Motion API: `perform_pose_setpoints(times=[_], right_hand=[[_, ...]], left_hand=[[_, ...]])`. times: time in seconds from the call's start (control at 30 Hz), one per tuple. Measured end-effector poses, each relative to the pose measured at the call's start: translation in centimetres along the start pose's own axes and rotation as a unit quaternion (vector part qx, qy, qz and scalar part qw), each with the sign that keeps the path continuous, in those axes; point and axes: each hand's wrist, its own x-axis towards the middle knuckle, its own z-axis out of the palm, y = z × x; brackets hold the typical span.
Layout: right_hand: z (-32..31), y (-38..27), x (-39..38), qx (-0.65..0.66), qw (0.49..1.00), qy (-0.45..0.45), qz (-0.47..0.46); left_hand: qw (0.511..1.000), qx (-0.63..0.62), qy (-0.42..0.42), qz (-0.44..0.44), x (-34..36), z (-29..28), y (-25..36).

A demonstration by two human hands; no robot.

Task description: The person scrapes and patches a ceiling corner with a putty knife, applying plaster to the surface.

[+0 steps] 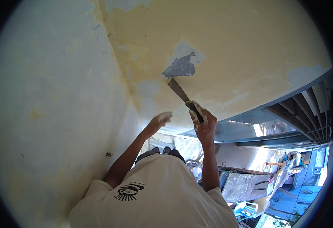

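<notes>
My right hand (205,125), smeared with whitish paste, is wrapped round the dark handle of a putty knife (178,90). The knife slants up to the left, and some pale paste sits on its blade tip. That tip is just below a bare grey patch (181,67) with a pale, ragged border in the yellowish wall (227,49). Lower and to the left, my left hand (159,122) is held up with fingers stretched out and holds nothing. Paste marks its fingertips too.
A pale, stained wall (60,95) meets the yellowish one in a corner on my left. Dark metal bars (303,106) stand at the right. Below them are a worn grey panel (246,187), a light blue plastic chair (246,209) and blue sheeting (297,190).
</notes>
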Motion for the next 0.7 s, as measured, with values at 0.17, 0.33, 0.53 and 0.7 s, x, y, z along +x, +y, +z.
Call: perform_pose_setpoints(times=[0.17, 0.33, 0.53, 0.7], right_hand=[[1.7, -1.0, -0.2, -0.032, 0.988, 0.114, -0.098], [3.8, 0.3, -0.8, 0.010, 0.998, 0.055, -0.027], [8.2, -0.8, -2.7, 0.295, 0.933, -0.056, 0.199], [10.8, -1.4, -3.2, 0.344, 0.923, -0.023, 0.171]], left_hand=[[0.982, -0.152, 0.069, 0.086, 2.1, -0.3, 7.8], [0.969, -0.188, 0.129, 0.099, 3.7, -0.4, 10.0], [0.931, -0.260, 0.207, 0.149, 3.2, 0.4, 12.4], [0.926, -0.254, 0.185, 0.210, 2.7, 0.2, 13.3]])
